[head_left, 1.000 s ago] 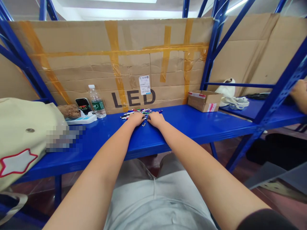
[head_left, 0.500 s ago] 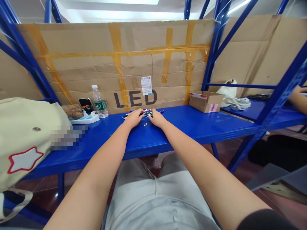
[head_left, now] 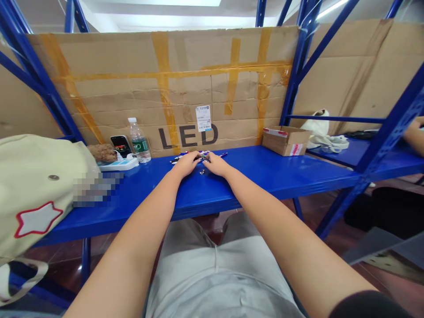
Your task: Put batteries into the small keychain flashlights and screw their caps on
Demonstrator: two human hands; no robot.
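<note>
A loose heap of slim pens (head_left: 224, 154) lies on the blue table, with several ends sticking out on both sides. My left hand (head_left: 186, 164) rests over the left part of the heap, its fingers curled. Opposite it, my right hand (head_left: 216, 164) has thumb and fingers drawn together at the heap's right part. The fingertips nearly meet between the hands; what they pinch there is too small to name. Just in front of the fingers lie a few tiny shiny metallic pieces (head_left: 202, 172) on the tabletop.
On the blue table (head_left: 265, 174) stand a water bottle (head_left: 141, 143), a power strip (head_left: 119, 164), a phone (head_left: 121, 145) and a cream bag (head_left: 39, 176) at left. A small carton (head_left: 285, 140) sits at right. Cardboard (head_left: 132, 95) walls the back. Another person's arm shows far right.
The view has shifted slightly. My right fingertips have moved a little closer to the left ones over the pens; the rest looks the same.
</note>
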